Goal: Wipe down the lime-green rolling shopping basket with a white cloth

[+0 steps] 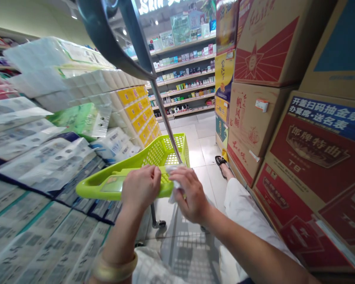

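Note:
A lime-green shopping cart [103, 178] with a latticed basket stands low in the middle of the head view. My left hand [142, 185] is closed around its handle, a bracelet on that wrist. To its right, my right hand [191, 193] presses a crumpled white tissue [173, 173] against the handle's right part; the fingers are bent around the tissue. A metal pole [165, 110] rises from behind the handle, slanting up to a dark curved frame [118, 47] at the top.
Stacked tissue packs [77, 83] line the left side, with a green pack [77, 118] on top. Large cardboard cartons [254, 118] rise on the right. Shelves of small products [186, 71] stand at the back. My sandalled foot [223, 165] is beside the cartons on the tiled floor [205, 140].

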Demonstrator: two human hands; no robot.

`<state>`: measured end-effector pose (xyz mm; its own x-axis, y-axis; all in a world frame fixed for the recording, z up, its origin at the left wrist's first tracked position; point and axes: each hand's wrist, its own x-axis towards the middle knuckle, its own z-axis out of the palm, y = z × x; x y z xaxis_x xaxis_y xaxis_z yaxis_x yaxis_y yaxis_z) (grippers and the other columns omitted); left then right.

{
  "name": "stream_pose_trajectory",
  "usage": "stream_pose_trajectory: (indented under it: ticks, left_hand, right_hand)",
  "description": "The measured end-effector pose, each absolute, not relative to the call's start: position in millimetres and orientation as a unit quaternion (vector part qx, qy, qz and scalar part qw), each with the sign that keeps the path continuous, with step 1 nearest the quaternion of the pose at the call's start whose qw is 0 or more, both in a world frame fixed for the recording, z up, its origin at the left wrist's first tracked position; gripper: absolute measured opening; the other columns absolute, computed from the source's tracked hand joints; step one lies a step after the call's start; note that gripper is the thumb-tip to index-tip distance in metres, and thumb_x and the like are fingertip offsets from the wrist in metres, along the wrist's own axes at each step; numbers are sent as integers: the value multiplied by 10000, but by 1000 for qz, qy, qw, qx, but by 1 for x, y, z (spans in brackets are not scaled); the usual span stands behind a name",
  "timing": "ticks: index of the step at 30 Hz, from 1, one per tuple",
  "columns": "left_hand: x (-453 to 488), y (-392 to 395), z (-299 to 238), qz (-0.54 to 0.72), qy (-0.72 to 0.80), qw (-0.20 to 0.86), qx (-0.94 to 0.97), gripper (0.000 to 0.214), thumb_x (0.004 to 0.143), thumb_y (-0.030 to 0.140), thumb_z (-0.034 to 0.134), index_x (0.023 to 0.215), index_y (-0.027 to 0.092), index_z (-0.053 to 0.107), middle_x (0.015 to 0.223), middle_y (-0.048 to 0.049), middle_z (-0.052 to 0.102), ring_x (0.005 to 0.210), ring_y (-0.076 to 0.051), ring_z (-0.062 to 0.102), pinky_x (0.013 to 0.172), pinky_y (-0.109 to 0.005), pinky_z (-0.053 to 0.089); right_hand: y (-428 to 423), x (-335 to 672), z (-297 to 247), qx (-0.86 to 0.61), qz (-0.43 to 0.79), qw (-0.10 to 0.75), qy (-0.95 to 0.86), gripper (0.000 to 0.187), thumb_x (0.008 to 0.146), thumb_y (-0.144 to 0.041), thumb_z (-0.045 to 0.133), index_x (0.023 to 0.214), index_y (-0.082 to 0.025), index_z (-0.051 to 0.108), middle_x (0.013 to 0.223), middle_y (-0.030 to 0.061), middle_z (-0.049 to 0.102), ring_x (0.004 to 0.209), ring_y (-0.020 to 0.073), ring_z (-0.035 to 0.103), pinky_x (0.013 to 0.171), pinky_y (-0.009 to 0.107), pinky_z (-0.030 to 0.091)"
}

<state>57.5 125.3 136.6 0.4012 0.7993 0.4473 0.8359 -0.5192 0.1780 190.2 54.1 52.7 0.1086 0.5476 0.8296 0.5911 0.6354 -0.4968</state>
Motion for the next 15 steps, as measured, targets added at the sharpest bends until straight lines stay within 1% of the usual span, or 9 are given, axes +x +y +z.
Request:
stream_pose_trajectory:
  ticks: [2, 3, 6, 10, 12, 15]
  left_hand:
    - [59, 122, 135, -183, -521, 76, -830, 454, 879, 418, 336, 582, 226, 620, 645, -59, 651, 646, -212, 590, 611, -292, 361]
    - [60, 121, 136, -154, -534, 90, -826, 478, 890, 417, 309, 599, 223, 635, 652, -62, 664, 652, -212, 595, 606, -290, 353]
    - [63, 118, 140, -95, -552, 105, -822, 514, 912, 397, 248, 728, 224, 696, 739, -59, 715, 713, -216, 624, 612, -287, 354]
    - [68, 116, 141, -80, -554, 120, -820, 523, 928, 384, 217, 884, 239, 718, 806, -59, 738, 776, -238, 652, 632, -298, 375]
    - [72, 115, 140, -83, -550, 137, -820, 525, 933, 372, 212, 898, 234, 716, 815, -72, 739, 775, -244, 658, 651, -307, 385]
    - [78, 111, 138, -93, -535, 151, -826, 531, 940, 346, 197, 918, 227, 713, 819, -85, 738, 768, -247, 664, 679, -318, 395]
  right_hand:
    - [54, 185, 54, -388, -46, 578, -717, 324, 860, -203, 452, 1168, -229, 547, 1184, 77, 608, 1213, 235, 476, 1066, 439, 373]
    - [56, 185, 54, -374, -59, 567, -732, 320, 860, -211, 455, 1165, -227, 552, 1184, 75, 612, 1212, 234, 476, 1062, 433, 377]
    - [65, 198, 50, -380, -62, 575, -722, 281, 890, -234, 446, 1144, -205, 562, 1165, 89, 622, 1162, 228, 509, 1024, 423, 408]
    - [64, 206, 51, -453, -6, 632, -629, 261, 937, -203, 373, 1115, -203, 565, 1135, 92, 627, 1110, 209, 541, 993, 420, 430]
    - [57, 199, 53, -453, -14, 629, -632, 264, 932, -193, 375, 1115, -202, 565, 1138, 91, 623, 1137, 213, 526, 1019, 432, 409]
    - [50, 192, 54, -421, -64, 596, -681, 272, 905, -217, 428, 1145, -195, 554, 1164, 96, 613, 1195, 239, 487, 1052, 451, 376]
